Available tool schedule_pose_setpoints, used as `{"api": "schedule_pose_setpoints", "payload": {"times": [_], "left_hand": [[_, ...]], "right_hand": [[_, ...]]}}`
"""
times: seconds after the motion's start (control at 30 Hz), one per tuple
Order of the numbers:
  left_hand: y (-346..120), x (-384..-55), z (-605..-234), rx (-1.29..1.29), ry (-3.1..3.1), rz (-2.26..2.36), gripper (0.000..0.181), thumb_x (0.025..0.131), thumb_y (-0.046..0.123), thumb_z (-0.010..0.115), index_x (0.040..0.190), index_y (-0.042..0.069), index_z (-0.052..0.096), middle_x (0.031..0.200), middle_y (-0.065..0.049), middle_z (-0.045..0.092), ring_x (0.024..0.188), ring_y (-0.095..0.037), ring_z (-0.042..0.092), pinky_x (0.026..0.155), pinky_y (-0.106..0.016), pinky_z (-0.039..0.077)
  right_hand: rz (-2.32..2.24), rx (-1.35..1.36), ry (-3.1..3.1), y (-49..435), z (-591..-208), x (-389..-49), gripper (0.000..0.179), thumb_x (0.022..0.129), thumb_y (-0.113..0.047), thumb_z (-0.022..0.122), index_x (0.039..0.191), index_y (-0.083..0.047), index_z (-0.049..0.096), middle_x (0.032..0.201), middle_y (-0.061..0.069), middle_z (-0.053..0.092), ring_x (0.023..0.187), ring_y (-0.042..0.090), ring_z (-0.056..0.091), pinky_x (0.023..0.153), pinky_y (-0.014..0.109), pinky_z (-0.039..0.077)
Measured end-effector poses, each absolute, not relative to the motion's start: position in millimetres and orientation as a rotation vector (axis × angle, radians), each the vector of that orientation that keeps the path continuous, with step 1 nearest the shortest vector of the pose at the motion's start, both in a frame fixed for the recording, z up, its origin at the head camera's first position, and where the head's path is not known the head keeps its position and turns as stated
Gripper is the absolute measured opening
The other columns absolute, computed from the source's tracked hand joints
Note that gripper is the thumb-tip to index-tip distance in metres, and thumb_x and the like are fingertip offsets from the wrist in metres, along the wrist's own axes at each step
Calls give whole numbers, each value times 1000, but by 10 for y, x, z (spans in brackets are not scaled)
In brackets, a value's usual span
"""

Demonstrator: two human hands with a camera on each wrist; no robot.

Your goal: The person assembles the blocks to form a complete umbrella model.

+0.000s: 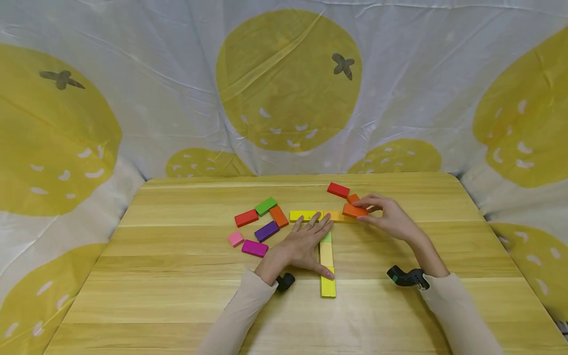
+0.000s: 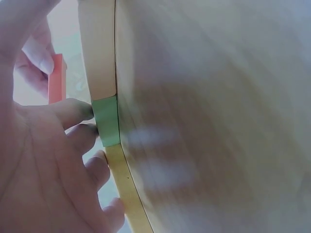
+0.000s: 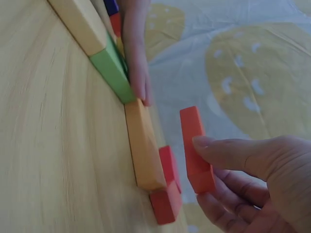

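Observation:
My right hand [image 1: 390, 217] pinches an orange-red block [image 3: 194, 145] between thumb and fingers, above the right end of a light orange block [image 1: 338, 216]. Fingers spread, my left hand [image 1: 301, 249] rests across a row of blocks. Its fingertips lie at the yellow block [image 1: 298, 215] and the light orange one, which form a crosswise line. Its thumb touches another yellow block [image 1: 328, 290] at the near end. Between them run a light green block [image 2: 107, 121] and a cream block [image 1: 326, 254], forming a stem end to end.
Beyond the right hand lie a red block [image 1: 338, 190] and a small orange block [image 1: 353, 198]. Left of the line sit loose blocks: green [image 1: 266, 206], red [image 1: 246, 218], orange [image 1: 279, 216], purple [image 1: 266, 230], magenta [image 1: 255, 248] and pink [image 1: 236, 239]. A patterned cloth [image 1: 177, 98] hangs behind the wooden table [image 1: 177, 296].

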State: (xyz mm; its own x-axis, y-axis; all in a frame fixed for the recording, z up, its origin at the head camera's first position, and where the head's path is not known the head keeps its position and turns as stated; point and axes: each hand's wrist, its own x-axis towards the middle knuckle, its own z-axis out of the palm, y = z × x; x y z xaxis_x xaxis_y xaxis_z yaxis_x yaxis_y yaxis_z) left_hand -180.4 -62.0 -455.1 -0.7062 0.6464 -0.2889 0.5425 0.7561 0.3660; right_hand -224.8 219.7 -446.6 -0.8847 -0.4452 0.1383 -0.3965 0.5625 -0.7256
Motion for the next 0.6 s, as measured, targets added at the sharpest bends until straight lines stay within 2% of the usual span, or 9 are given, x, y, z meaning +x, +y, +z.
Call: {"api": "schedule_pose_setpoints", "payload": {"times": [0.13, 0.23, 0.37, 0.47, 0.6], "left_hand": [[-611, -1804, -4539, 903, 2543, 353, 131, 74, 74, 79, 168, 19, 6, 176, 4, -9, 163, -21, -12, 131, -56, -7], [-608, -1804, -4544, 911, 2549, 351, 130, 75, 74, 78, 168, 19, 6, 176, 1, -11, 163, -22, -10, 131, -57, -5], [-605, -1810, -4538, 901, 2580, 421, 120, 82, 70, 74, 168, 14, 12, 176, -6, -9, 164, -24, -2, 131, -58, 0], [-599, -1826, -4526, 900, 2650, 491, 103, 90, 62, 70, 165, 8, 25, 176, -11, 2, 163, -26, 13, 132, -56, 10], [-599, -1860, -4519, 897, 2833, 523, 74, 98, 47, 69, 153, 3, 48, 170, -15, 29, 153, -30, 41, 126, -50, 33]], "right_hand": [[-1241, -747, 2688, 2096, -4480, -2272, 34, 94, -11, 76, 127, -4, 72, 124, 16, 69, 106, 29, 67, 95, 50, 55], [-1229, -763, 2687, 2029, -4478, -2280, 35, 92, -9, 78, 126, -3, 73, 126, 17, 68, 100, 27, 65, 91, 48, 55], [-1197, -787, 2679, 1949, -4458, -2288, 35, 91, -8, 78, 126, -4, 74, 126, 17, 68, 101, 28, 65, 90, 45, 56], [-1177, -790, 2659, 1898, -4440, -2291, 35, 91, -9, 78, 126, -6, 74, 123, 15, 69, 105, 28, 65, 92, 45, 56], [-1162, -800, 2631, 1842, -4419, -2285, 35, 92, -10, 78, 126, -8, 74, 122, 12, 70, 107, 26, 64, 93, 45, 55]]}}
